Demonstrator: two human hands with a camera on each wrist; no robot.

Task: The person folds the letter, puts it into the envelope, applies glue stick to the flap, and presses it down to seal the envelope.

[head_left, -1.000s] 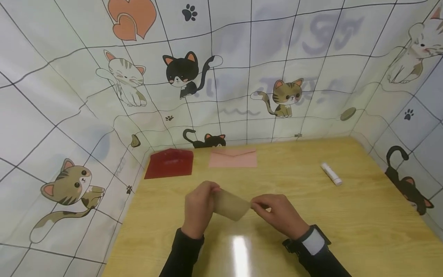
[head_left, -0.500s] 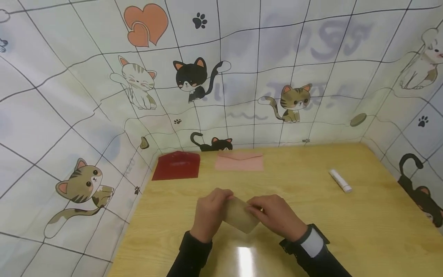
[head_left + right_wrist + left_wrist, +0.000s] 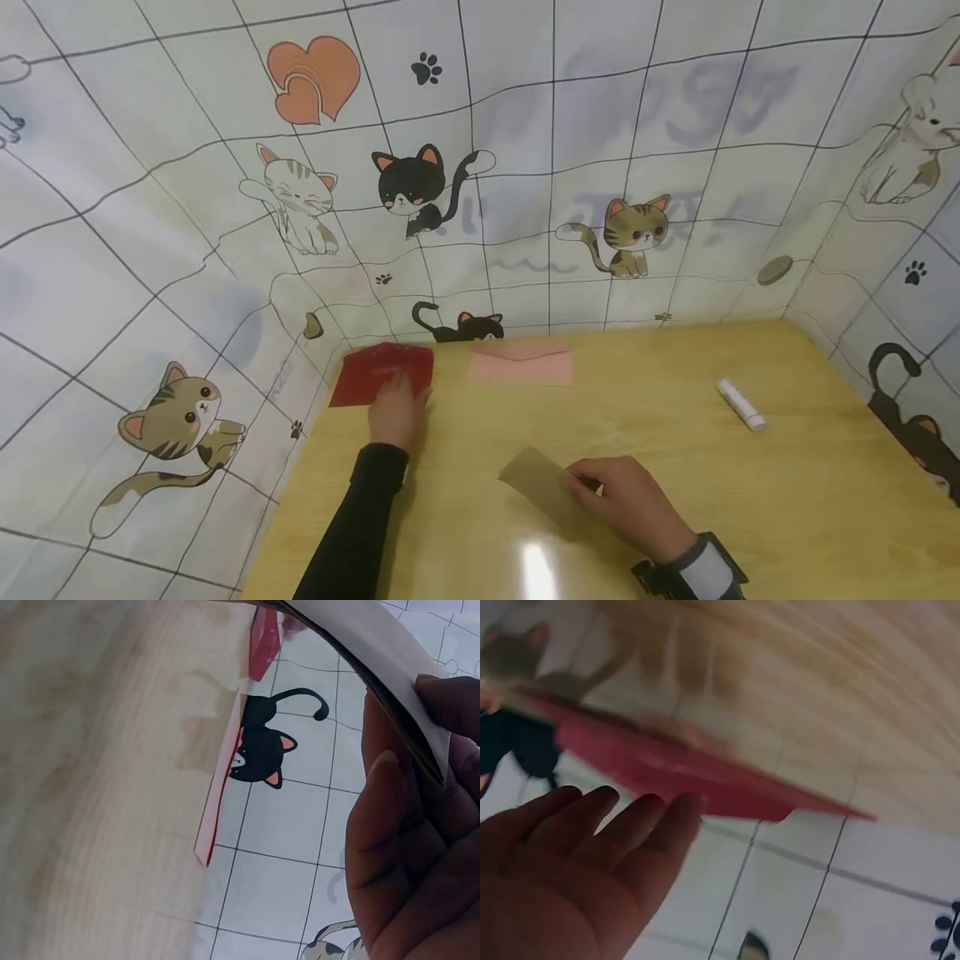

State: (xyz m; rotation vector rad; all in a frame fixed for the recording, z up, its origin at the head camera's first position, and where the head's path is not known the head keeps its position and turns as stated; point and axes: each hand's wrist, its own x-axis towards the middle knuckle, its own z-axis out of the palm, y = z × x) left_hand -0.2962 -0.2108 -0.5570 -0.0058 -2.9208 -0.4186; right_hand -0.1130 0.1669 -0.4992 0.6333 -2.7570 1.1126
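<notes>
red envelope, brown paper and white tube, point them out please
red envelope (image 3: 363, 377), head view, left of its middle
brown paper (image 3: 542, 486), head view, middle of its face
white tube (image 3: 740, 404), head view, mid-body

Room left of white tube (image 3: 741, 405), backdrop (image 3: 517, 192) blocking, seemingly against red envelope (image 3: 363, 377)

Far edge of desk (image 3: 645, 383): one red envelope (image 3: 356, 383), one pink envelope (image 3: 521, 371). Toward right edge: one white tube (image 3: 741, 405). Also one tan paper piece (image 3: 538, 485).
</notes>
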